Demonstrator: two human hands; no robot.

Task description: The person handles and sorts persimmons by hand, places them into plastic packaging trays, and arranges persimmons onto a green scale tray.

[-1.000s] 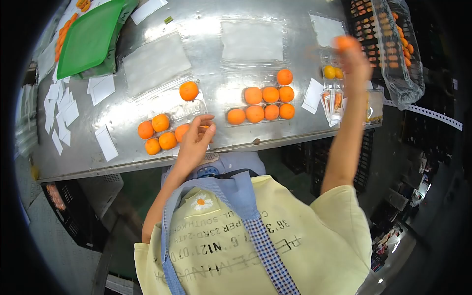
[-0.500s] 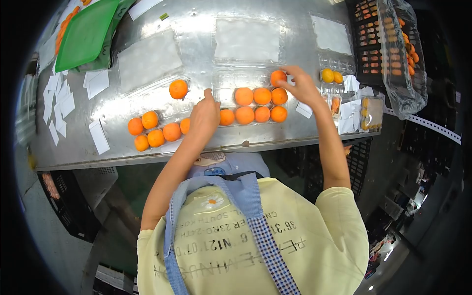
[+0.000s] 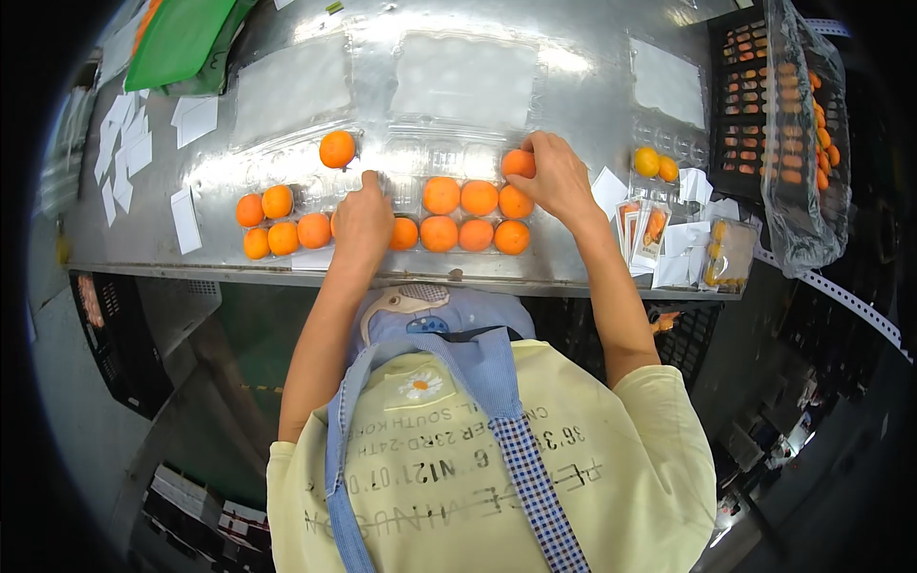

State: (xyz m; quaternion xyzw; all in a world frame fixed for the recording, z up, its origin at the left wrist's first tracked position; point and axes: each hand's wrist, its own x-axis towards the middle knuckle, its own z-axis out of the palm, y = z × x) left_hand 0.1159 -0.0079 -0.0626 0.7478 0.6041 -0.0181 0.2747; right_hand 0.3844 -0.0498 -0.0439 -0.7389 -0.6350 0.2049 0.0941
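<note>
Clear plastic tray (image 3: 457, 157) below, the orange (image 3: 518, 163) my right hand (image 3: 559, 180) grasps could roll if released off-centre — whether my curled left hand (image 3: 364, 222) holds anything, I cannot tell.

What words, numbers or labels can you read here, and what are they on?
"SOUTH KO", on the yellow shirt
"23RD-24TH", same shirt
"N121", same shirt
"36", same shirt
Big crossed-out letters, same shirt: too unclear to read surely
Printed cards: too small to read
Mark on the green tray: unclear
</note>
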